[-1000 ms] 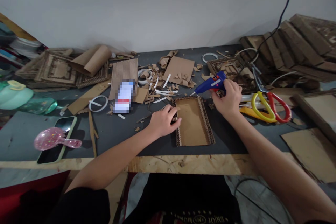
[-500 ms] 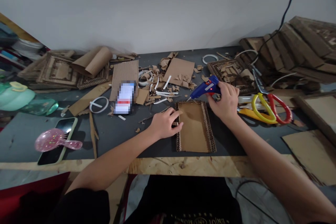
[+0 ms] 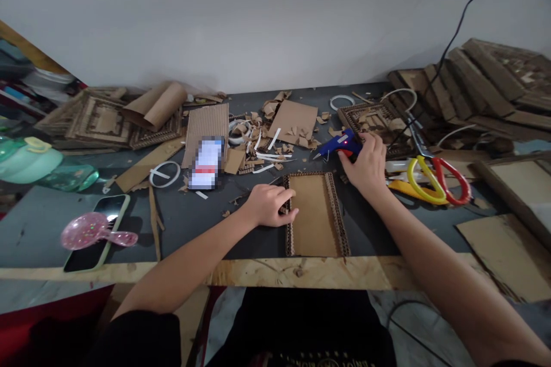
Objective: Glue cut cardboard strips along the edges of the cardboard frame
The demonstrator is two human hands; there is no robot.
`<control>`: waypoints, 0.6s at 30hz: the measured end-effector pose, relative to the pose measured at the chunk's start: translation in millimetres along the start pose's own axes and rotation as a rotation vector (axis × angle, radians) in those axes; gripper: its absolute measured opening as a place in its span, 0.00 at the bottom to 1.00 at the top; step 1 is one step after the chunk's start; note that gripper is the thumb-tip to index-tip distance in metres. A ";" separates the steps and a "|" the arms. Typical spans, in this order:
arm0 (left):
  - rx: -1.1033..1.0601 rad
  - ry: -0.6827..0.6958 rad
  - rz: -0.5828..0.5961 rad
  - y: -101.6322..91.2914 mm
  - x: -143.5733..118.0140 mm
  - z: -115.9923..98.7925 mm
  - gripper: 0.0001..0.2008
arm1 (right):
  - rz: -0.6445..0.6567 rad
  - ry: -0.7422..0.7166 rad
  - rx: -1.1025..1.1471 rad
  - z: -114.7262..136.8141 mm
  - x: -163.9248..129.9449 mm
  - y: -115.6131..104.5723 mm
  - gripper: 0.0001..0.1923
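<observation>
Right hand is wrapped around a blue glue gun, nozzle aimed left, just past the far edge of the cardboard frame. Left hand presses loosely curled fingers on the frame's left border, probably pinning it flat near the table edge. Yellow-and-red scissors sit to the right. No readable writing; the small box is blurred.

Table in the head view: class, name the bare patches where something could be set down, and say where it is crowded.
Bare dark table lies left of the phone, and between the phone and the left hand. Another strip runs between the cardboard frame and the loose cardboard sheet. Crowded: scraps behind the frame, and around the scissors beside the right hand holding the glue gun.
</observation>
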State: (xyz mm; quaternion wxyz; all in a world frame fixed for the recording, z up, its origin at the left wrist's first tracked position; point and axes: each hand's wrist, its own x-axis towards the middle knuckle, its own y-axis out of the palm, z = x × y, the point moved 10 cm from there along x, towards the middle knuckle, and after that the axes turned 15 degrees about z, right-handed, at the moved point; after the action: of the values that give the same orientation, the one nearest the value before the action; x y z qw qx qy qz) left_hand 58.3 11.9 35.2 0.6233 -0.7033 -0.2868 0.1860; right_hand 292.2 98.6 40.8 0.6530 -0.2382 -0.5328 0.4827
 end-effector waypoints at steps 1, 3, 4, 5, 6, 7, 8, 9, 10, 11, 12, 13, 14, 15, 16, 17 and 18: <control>0.000 0.002 -0.013 -1.3 -1.0 0.5 0.21 | -0.010 0.003 -0.004 2.9 0.1 -2.8 0.28; 0.003 -0.029 -0.024 -4.9 -2.5 3.8 0.28 | -0.037 0.000 -0.010 10.5 -0.4 -13.5 0.25; 0.005 -0.057 -0.017 -6.9 -2.4 5.9 0.31 | -0.047 -0.015 0.001 15.8 -1.1 -20.5 0.23; 0.005 -0.095 -0.006 -9.4 -1.5 8.1 0.33 | -0.052 -0.043 0.032 22.4 -2.3 -27.8 0.21; 0.002 -0.142 0.007 -12.3 0.2 10.6 0.32 | -0.038 -0.084 0.086 30.5 -3.8 -33.8 0.19; -0.005 -0.197 0.017 -15.8 2.5 13.1 0.30 | -0.003 -0.142 0.157 40.9 -5.5 -37.7 0.17; -0.014 -0.256 0.024 -19.5 5.6 15.3 0.29 | 0.054 -0.209 0.234 53.2 -7.7 -39.4 0.16; -0.020 -0.315 0.027 -23.3 9.2 16.9 0.29 | 0.131 -0.285 0.307 67.6 -10.6 -38.5 0.16; -0.021 -0.362 0.024 -27.0 13.6 17.3 0.29 | 0.214 -0.366 0.363 83.2 -14.5 -36.0 0.16; -0.021 -0.385 0.018 -30.2 19.1 15.8 0.30 | 0.285 -0.435 0.396 97.5 -18.8 -33.2 0.16; -0.024 -0.379 0.010 -32.6 25.6 12.5 0.30 | 0.340 -0.489 0.413 109.2 -22.6 -30.4 0.15; -0.027 -0.351 -0.001 -34.6 32.6 7.9 0.29 | 0.372 -0.523 0.415 117.4 -25.0 -27.9 0.13; -0.030 -0.306 -0.008 -35.6 39.4 2.8 0.28 | 0.389 -0.539 0.410 122.3 -25.9 -25.6 0.11; -0.031 -0.258 -0.016 -36.5 45.2 -1.8 0.27 | 0.397 -0.543 0.402 124.3 -25.5 -23.5 0.09; -0.033 -0.215 -0.023 -37.2 49.6 -5.1 0.25 | 0.398 -0.543 0.394 124.2 -24.4 -22.0 0.09; -0.035 -0.182 -0.029 -37.8 52.5 -6.8 0.24 | 0.393 -0.539 0.386 122.5 -22.9 -21.4 0.09; -0.036 -0.160 -0.033 -38.6 54.0 -6.8 0.24 | 0.383 -0.536 0.382 119.6 -21.4 -21.9 0.09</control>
State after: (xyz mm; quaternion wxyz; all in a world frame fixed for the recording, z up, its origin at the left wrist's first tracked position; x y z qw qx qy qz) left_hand 97.3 43.2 79.3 0.5888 -0.6924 -0.3504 0.2260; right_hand 190.4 46.2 87.0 0.4211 -0.0729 -0.5311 0.7316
